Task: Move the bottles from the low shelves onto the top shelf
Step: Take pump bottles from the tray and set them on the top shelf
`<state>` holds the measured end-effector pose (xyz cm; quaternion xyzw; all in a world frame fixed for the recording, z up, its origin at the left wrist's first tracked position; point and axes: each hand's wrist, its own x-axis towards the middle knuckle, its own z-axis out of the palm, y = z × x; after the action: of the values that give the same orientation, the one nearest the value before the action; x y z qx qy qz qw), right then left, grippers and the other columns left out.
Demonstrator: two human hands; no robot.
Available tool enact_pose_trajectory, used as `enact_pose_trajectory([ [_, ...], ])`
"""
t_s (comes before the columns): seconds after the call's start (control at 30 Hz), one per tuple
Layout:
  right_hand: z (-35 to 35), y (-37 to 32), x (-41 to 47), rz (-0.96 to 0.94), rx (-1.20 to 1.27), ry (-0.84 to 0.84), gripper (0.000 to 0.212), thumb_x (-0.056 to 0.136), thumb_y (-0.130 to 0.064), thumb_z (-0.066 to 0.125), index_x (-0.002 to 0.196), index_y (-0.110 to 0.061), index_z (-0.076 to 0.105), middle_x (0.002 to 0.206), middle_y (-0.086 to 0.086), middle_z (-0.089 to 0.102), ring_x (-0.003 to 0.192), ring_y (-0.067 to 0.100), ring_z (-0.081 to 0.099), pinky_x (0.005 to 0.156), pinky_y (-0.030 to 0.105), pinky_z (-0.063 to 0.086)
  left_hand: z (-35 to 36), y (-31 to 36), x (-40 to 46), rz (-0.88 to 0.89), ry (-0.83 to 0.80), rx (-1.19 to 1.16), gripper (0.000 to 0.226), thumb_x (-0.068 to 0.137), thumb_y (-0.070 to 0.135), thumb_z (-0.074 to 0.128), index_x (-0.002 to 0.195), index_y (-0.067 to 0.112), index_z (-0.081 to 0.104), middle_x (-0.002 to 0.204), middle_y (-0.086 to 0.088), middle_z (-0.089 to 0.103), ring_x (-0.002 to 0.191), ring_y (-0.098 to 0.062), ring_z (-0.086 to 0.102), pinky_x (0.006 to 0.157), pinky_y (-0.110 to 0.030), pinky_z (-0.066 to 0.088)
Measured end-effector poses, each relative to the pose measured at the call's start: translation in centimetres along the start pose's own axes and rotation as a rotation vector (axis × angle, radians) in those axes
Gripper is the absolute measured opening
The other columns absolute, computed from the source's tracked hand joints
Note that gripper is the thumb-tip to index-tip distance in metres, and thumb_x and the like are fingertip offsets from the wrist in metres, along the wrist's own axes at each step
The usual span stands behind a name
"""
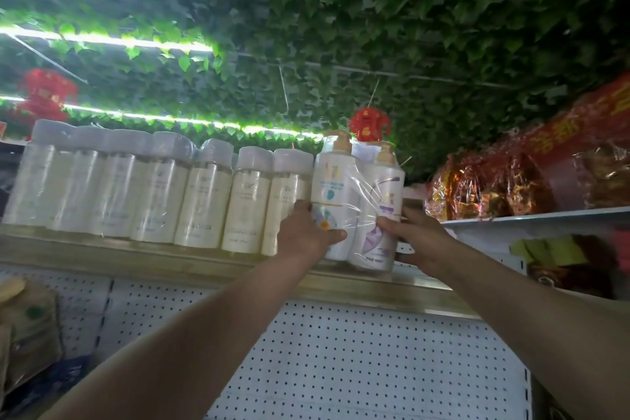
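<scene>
A plastic-wrapped pack of two white pump bottles (358, 194) stands at the right end of the top shelf (136, 256). My left hand (306, 232) grips its left side, thumb curled across the front. My right hand (419, 239) holds its right side, fingers wrapped round the purple-labelled bottle. A row of several cream bottles with white caps (153, 191), wrapped in clear film, fills the shelf to the left of the pack and touches it.
White pegboard panels (358, 361) hang below the shelf. Red and gold wrapped gift packs (511, 181) sit on a neighbouring shelf at the right. Green leaves and light strips cover the ceiling. Packaged goods (27, 324) stand at the lower left.
</scene>
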<state>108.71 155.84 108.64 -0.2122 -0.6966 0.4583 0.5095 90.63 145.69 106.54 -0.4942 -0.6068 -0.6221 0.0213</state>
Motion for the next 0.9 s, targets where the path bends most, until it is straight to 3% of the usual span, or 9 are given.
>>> enact_pose_trajectory([
  [0.1,-0.3,0.4,0.6,-0.007,0.010,0.004,0.036,0.088,-0.012,0.078,0.121,-0.021,0.069,0.117,0.005,0.074,0.107,0.025,0.069,0.086,0.044,0.055,0.8,-0.3,0.2,0.032,0.025,0.183,0.074,0.071,0.044,0.085,0.129,0.014,0.051,0.124,-0.007,0.051,0.118,-0.027,0.051,0.093,-0.034,0.044],
  [0.17,-0.3,0.9,0.7,0.001,0.006,-0.002,0.034,0.089,-0.012,0.076,0.121,-0.021,0.069,0.117,0.006,0.074,0.107,0.025,0.069,0.089,0.045,0.054,1.2,-0.6,0.0,0.048,0.031,0.209,0.061,0.073,0.043,0.084,0.119,0.016,0.055,0.118,-0.007,0.046,0.118,-0.027,0.047,0.092,-0.032,0.041],
  [0.37,-0.8,2.0,1.0,0.021,-0.010,-0.052,0.039,0.090,-0.013,0.076,0.127,-0.018,0.066,0.123,0.007,0.072,0.111,0.027,0.070,0.079,0.040,0.058,2.4,-1.2,-0.6,0.143,0.170,0.288,0.068,0.076,0.039,0.083,0.125,0.008,0.048,0.119,-0.010,0.052,0.114,-0.028,0.048,0.085,-0.035,0.043],
  [0.5,-0.6,2.7,1.0,-0.032,-0.045,-0.070,0.053,0.079,-0.007,0.084,0.125,-0.021,0.064,0.118,0.006,0.074,0.105,0.026,0.073,0.077,0.037,0.061,2.6,-1.5,-0.8,0.191,0.180,0.325,0.064,0.078,0.039,0.081,0.123,0.007,0.048,0.117,-0.011,0.053,0.111,-0.027,0.048,0.084,-0.032,0.040],
  [0.67,-0.2,2.6,0.9,-0.037,-0.045,-0.076,0.051,0.080,-0.006,0.083,0.124,-0.024,0.063,0.119,0.007,0.072,0.105,0.025,0.072,0.070,0.032,0.060,2.4,-1.4,-0.9,0.198,0.168,0.355,0.063,0.081,0.038,0.080,0.123,0.005,0.048,0.118,-0.013,0.053,0.110,-0.028,0.049,0.085,-0.033,0.041],
  [0.9,0.4,3.0,1.1,-0.069,-0.112,0.007,0.048,0.081,-0.005,0.083,0.124,-0.014,0.062,0.118,0.011,0.072,0.104,0.029,0.072,0.084,0.043,0.061,2.7,-1.7,-0.9,0.135,0.169,0.305,0.066,0.080,0.038,0.081,0.125,0.004,0.048,0.122,-0.016,0.053,0.115,-0.031,0.050,0.092,-0.036,0.043],
])
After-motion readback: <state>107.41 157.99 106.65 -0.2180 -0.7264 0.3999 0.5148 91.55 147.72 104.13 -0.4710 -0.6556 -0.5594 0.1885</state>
